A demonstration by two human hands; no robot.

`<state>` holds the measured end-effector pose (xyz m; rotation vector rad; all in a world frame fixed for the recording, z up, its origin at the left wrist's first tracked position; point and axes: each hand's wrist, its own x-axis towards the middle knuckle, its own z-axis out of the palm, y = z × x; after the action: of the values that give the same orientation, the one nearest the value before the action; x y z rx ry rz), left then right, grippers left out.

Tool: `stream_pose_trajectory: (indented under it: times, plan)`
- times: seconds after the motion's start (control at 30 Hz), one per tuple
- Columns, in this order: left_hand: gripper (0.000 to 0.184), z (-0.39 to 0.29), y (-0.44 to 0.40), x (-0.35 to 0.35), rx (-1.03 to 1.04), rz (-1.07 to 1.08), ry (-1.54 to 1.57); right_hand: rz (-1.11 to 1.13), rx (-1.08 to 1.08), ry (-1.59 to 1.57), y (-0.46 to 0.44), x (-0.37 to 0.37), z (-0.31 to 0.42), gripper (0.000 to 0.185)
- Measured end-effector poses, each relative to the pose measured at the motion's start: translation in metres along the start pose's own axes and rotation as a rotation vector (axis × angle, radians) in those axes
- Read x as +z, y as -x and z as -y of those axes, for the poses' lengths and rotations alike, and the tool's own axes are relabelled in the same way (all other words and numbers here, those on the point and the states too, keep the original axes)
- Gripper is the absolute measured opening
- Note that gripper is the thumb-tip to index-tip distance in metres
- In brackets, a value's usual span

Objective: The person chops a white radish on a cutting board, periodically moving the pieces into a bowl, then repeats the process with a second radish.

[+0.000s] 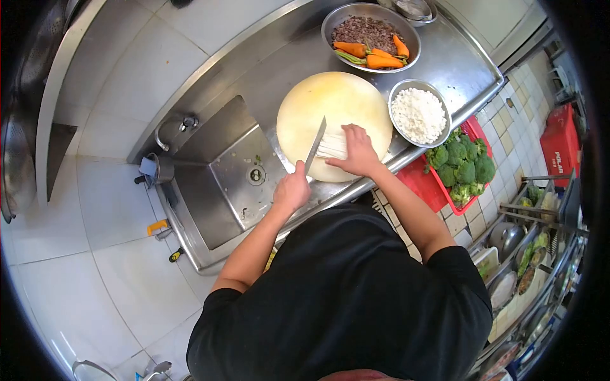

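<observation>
My left hand (pixel 292 189) is closed round the handle of a kitchen knife (pixel 316 146), whose blade points away from me over a round, pale yellow cutting board (pixel 318 95). Right beside the blade lies a bundle of long white food strips (pixel 332 147); their exact kind does not show. My right hand (pixel 359 152) rests on the strips from the right and holds them against the board, its fingers curled over their far side and the thumb on the near side. Close to the board's right edge stands a metal bowl (pixel 393 120) of small white diced pieces.
A larger metal bowl (pixel 328 39) at the back holds carrots and dark reddish chopped food. Broccoli (pixel 466 166) fills a red basket (pixel 484 136) at the right. Left of the board is a sink basin (pixel 213 166) with a tap (pixel 160 138). Shelves with food containers stand at far right.
</observation>
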<state>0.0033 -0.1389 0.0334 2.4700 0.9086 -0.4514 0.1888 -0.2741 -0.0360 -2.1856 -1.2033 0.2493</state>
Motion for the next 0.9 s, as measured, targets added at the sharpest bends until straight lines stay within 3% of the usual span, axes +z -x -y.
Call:
stream_pose_trajectory:
  times: [0.07,0.13,0.2,0.3,0.4,0.5,0.6,0.73,0.77,0.9]
  plan:
    - [0.027,0.002,0.001,0.003,0.010,-0.009,0.014,-0.126,0.069,-0.128,0.012,-0.005,-0.009,0.097]
    - [0.020,0.003,0.001,0.008,0.025,-0.031,0.031,-0.178,0.205,-0.352,0.020,-0.005,-0.015,0.088]
    - [0.027,0.001,0.000,0.007,0.018,-0.006,0.018,-0.256,0.240,-0.507,0.026,0.019,-0.035,0.083]
    - [0.030,-0.005,0.000,0.004,0.016,0.009,0.001,-0.284,0.262,-0.778,0.018,0.043,-0.014,0.079]
    - [0.029,-0.002,-0.002,0.004,0.008,0.017,-0.008,-0.230,0.255,-0.788,0.011,0.037,-0.003,0.082]
    - [0.028,0.000,-0.002,0.002,0.022,0.008,0.000,-0.295,0.328,-0.631,0.016,0.034,-0.016,0.080]
    - [0.028,-0.003,0.000,0.005,0.027,0.010,-0.004,-0.271,0.207,-0.426,0.018,0.050,-0.016,0.082]
    - [0.029,-0.002,-0.003,0.002,0.004,-0.019,0.032,0.047,0.137,-0.111,0.014,0.019,0.011,0.103]
    - [0.029,0.000,-0.003,0.000,0.003,-0.022,0.025,0.013,0.057,0.088,0.016,0.015,0.013,0.112]
    - [0.029,-0.005,0.000,-0.004,-0.011,0.016,-0.023,0.066,-0.153,0.226,0.006,0.013,-0.005,0.105]
